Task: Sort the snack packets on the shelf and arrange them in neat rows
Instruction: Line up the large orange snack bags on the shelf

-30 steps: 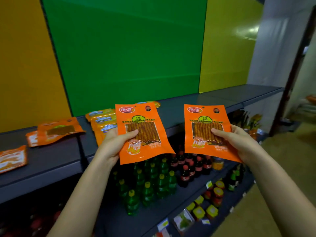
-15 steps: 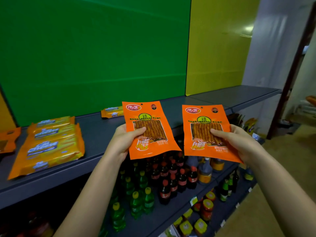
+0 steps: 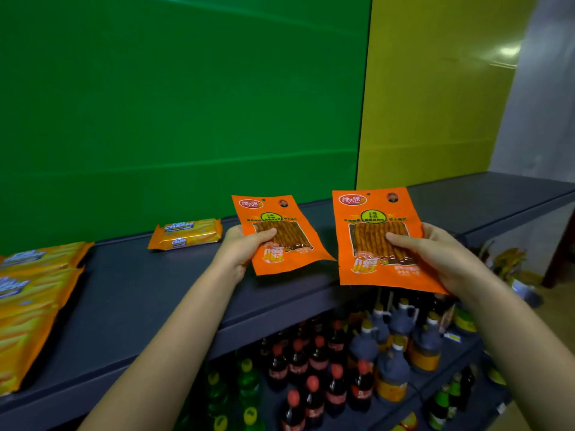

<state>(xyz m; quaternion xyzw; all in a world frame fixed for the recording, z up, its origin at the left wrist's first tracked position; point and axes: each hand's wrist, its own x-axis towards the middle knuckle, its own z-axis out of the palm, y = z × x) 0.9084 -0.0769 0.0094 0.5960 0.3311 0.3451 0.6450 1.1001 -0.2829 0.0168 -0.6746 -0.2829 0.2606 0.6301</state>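
Observation:
I hold two orange snack packets with clear windows showing brown strips. My left hand (image 3: pixel 241 248) pinches the left packet (image 3: pixel 281 241) by its lower left side, thumb on the front, over the dark grey shelf (image 3: pixel 149 293). My right hand (image 3: pixel 435 253) pinches the right packet (image 3: pixel 378 219) from its right side, thumb across the window, over the shelf's front edge. A yellow-orange cheese biscuit packet (image 3: pixel 185 234) lies at the back of the shelf. More of the same biscuit packets (image 3: pixel 28 306) lie in a group at the far left.
Green and yellow panels back the shelf. The lower shelf (image 3: pixel 342 368) holds several red-capped dark bottles, green bottles and dark jugs. The grey shelf runs on to the right (image 3: pixel 485 194) towards a white wall.
The view has swung right, so the biscuit packets sit further left. Both hands with their packets have moved forward and lower, over the shelf.

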